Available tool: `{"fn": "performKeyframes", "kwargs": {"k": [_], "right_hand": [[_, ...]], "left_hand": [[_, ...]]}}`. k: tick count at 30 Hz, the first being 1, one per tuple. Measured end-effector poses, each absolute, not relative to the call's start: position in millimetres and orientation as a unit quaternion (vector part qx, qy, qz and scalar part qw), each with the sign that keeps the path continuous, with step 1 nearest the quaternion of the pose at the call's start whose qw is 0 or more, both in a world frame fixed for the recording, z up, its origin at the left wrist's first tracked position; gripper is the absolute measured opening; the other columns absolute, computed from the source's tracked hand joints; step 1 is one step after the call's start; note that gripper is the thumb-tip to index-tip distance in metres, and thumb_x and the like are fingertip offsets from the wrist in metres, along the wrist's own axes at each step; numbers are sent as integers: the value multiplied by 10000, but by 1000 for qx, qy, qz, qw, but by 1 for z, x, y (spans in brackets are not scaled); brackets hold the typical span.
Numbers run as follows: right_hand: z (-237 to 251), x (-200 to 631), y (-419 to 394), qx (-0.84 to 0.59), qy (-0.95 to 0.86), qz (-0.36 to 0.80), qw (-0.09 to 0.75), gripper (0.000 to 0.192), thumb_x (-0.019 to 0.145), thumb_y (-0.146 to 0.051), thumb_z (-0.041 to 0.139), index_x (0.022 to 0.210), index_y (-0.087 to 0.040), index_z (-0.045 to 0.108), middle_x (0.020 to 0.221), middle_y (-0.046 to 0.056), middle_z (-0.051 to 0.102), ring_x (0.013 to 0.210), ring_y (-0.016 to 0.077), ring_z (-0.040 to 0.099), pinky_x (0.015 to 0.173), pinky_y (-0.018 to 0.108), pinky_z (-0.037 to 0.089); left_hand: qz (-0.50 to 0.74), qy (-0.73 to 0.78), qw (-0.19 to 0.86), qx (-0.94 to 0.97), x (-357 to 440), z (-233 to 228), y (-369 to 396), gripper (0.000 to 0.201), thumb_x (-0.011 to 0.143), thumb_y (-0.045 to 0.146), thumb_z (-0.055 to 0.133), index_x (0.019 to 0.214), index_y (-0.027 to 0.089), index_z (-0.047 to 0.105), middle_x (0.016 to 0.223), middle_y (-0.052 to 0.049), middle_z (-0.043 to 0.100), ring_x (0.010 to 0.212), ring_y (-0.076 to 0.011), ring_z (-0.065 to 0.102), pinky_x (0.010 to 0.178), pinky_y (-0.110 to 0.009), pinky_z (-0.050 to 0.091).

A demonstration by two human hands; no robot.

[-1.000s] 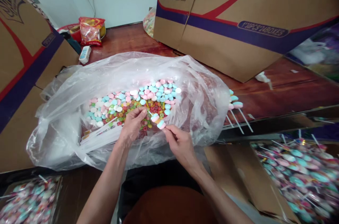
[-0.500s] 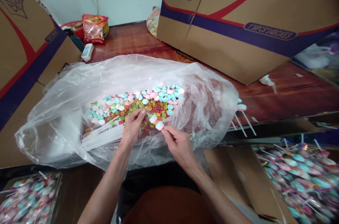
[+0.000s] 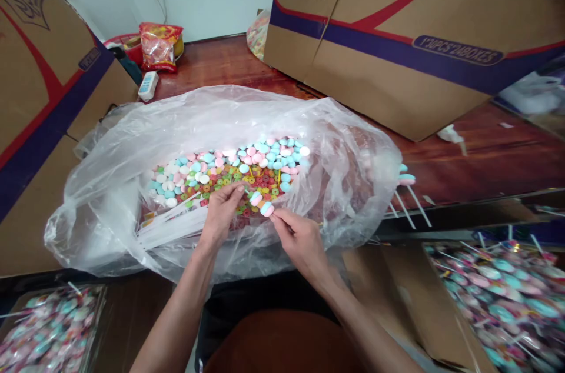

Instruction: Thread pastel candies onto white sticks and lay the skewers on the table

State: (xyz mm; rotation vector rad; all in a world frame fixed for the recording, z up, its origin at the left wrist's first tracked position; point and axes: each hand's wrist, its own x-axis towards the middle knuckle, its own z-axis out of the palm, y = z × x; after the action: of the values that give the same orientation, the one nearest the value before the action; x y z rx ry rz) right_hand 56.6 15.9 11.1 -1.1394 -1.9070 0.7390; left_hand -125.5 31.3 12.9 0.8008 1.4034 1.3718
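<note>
Between my hands is a candy stick (image 3: pixel 256 199) threaded with pink-and-blue candies and small coloured pieces. My left hand (image 3: pixel 223 208) pinches its upper left end, fingers closed. At the other end, my right hand (image 3: pixel 300 237) has thumb and fingers closed on the last pink-and-blue candy. Below both hands lies a crumpled clear plastic sheet or bag (image 3: pixel 348 185). In its opening are loose blue, pink and white candies (image 3: pixel 273 155) and small red, yellow and green rings (image 3: pixel 225 179). A bundle of white sticks (image 3: pixel 176 226) lies to the left of my left hand.
Cardboard cartons stand at the left (image 3: pixel 39 96) and back right (image 3: pixel 375 49). Finished-looking candy sticks (image 3: pixel 406 179) poke over the table's right edge. Boxes of wrapped candy sticks sit low right (image 3: pixel 507 290) and low left (image 3: pixel 48 326). A red snack bag (image 3: pixel 159 49) rests at the back.
The whole view has shifted slightly. My hands keep almost the same pose on the candy stick, with no clear change in grip.
</note>
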Motion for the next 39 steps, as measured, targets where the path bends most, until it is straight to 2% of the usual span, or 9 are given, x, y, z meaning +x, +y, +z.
{"fn": "performKeyframes", "kwargs": {"k": [5,10,17,23,27,30,33,36,39], "right_hand": [[10,56,14,-453,-750,276,394,265,967,-202,502,768,-150,668,630,-18,570,555,93,490,595,208,372],[12,54,15,-468,-727,321,385,269,967,-250,514,760,-159,660,595,-36,524,521,89,437,549,209,353],[12,48,13,-439,-701,384,411,269,979,-281,499,763,-177,620,620,-31,512,534,94,429,538,214,347],[7,38,12,-448,-678,406,420,268,971,-297,486,744,-193,582,585,-40,466,528,103,418,514,216,339],[7,35,17,-466,-648,413,438,284,965,-309,490,716,-194,562,576,-46,458,524,100,420,522,216,346],[9,41,22,-478,-637,412,444,311,965,-321,490,683,-197,533,569,-49,455,515,95,422,522,214,344],[9,50,24,-486,-632,407,445,308,959,-323,497,681,-197,532,558,-55,452,503,92,421,514,212,336],[6,54,23,-495,-624,406,448,293,958,-325,506,704,-193,571,563,-55,460,509,94,425,515,215,335],[1,53,21,-495,-618,412,451,263,963,-331,511,770,-189,617,578,-54,462,521,98,429,522,218,339]], "left_hand": [[581,559,511,299,-125,12,31,328,659,445,840,853,184,798,809,-23,738,697,-117,594,671,-234,469],[578,536,549,278,-126,19,28,333,618,382,891,857,171,796,754,-7,725,669,-94,586,644,-204,470],[550,481,667,147,-128,26,25,344,571,281,935,841,149,767,924,-76,767,876,-178,707,847,-306,562],[552,484,660,156,-112,23,22,391,580,342,932,863,146,746,868,-70,757,817,-191,718,818,-358,587],[548,501,639,202,-104,25,28,452,585,430,913,896,143,755,854,-69,746,787,-182,700,758,-317,579],[555,534,564,298,-107,27,42,432,748,527,767,977,161,757,894,-65,732,767,-177,674,674,-282,544],[541,627,376,417,-118,26,64,304,882,427,630,1000,178,758,902,-62,725,758,-180,646,690,-292,508],[470,667,196,544,-127,24,87,201,896,245,592,961,182,772,914,-79,720,844,-202,633,827,-319,475],[376,679,115,620,-125,23,104,249,910,226,570,1077,216,755,977,-91,698,886,-220,624,828,-321,458]]}}
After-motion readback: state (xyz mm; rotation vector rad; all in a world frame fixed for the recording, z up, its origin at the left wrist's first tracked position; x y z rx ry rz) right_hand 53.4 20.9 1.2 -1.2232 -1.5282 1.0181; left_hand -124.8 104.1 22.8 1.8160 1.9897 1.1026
